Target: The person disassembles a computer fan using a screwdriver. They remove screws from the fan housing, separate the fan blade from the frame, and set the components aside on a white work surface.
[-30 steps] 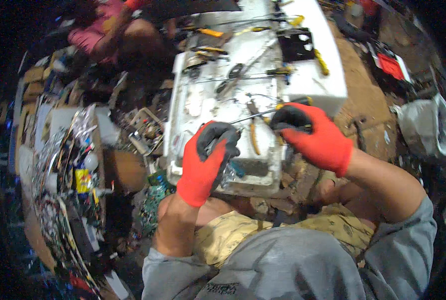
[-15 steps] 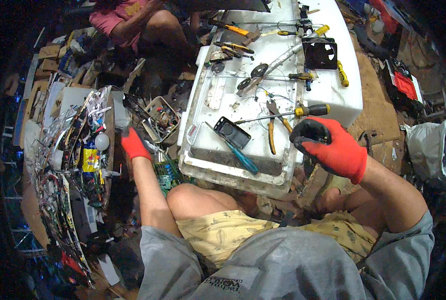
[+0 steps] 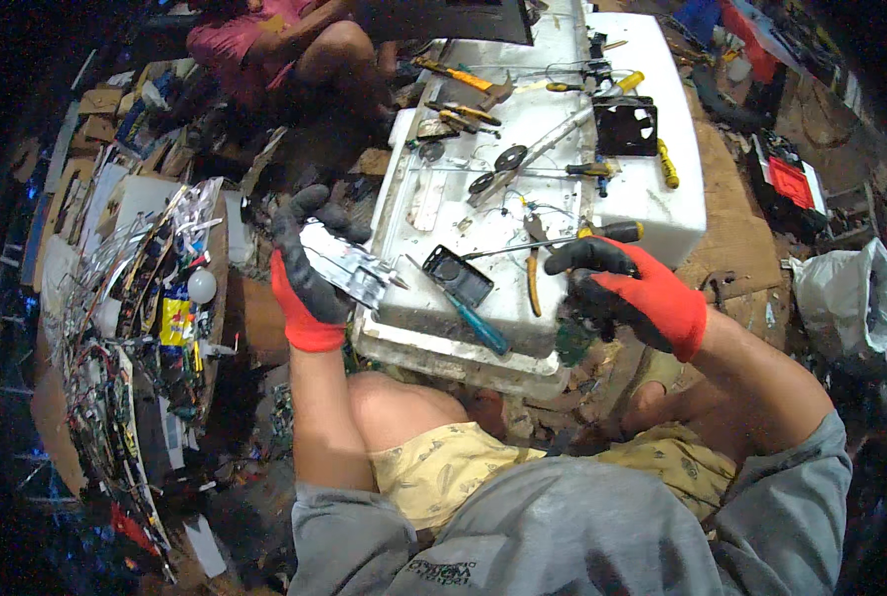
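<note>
My left hand [image 3: 314, 273], in a red and black glove, is closed around a flat white and silver electronic part [image 3: 342, 263] over the left edge of the white work surface [image 3: 403, 343]. A small pointed tip sticks out of the part's right end. My right hand [image 3: 632, 293], gloved alike, hovers at the surface's right edge, thumb and fingers apart, with no object visible between them. Just below it is a blurred green piece [image 3: 572, 343]. Between the hands lie a black plastic housing [image 3: 458, 273], a teal-handled screwdriver [image 3: 478, 323] and orange-handled pliers [image 3: 534, 278].
Farther up the surface lie a hammer [image 3: 468, 77], a black square frame [image 3: 626, 126] and yellow-handled screwdrivers [image 3: 668, 164]. A heap of wires and scrap [image 3: 150, 328] with a light bulb [image 3: 202, 286] is at left. Another person [image 3: 274, 50] sits at the far left. A white sack [image 3: 841, 293] stands at right.
My left hand has come up and right from beside the scrap heap, now with the white and silver part. My right hand has loosened its curl and moved slightly left; a green piece shows beneath it.
</note>
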The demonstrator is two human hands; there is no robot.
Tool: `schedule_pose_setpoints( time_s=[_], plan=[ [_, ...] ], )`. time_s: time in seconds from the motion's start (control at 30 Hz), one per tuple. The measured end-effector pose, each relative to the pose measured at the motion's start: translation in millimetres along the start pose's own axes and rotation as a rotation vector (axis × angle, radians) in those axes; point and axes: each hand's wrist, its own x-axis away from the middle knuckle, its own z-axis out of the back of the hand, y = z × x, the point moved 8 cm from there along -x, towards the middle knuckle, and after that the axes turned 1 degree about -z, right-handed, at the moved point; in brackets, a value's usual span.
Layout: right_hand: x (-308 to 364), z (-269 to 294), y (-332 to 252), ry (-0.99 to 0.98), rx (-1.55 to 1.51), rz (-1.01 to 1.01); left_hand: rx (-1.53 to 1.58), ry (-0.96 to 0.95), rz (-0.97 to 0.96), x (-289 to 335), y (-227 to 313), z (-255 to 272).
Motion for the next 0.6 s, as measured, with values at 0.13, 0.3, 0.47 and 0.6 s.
schedule_pose_setpoints(
  time_s=[0.13, 0.3, 0.47, 0.6],
  plan=[
    [5, -3, -11, 0.027, -0.033, 0.073, 0.060, -0.118, -0.003, 28, 7, -90],
    [14, -3, -20, -0.002, -0.090, 0.103, 0.121, -0.190, 0.164, 56, -12, -129],
    [22, 0, -23, -0.021, -0.065, 0.135, 0.117, -0.205, 0.340, 62, -37, -130],
    [24, 2, -28, -0.034, -0.052, 0.199, 0.167, -0.289, 0.321, 65, -37, -144]
  ],
)
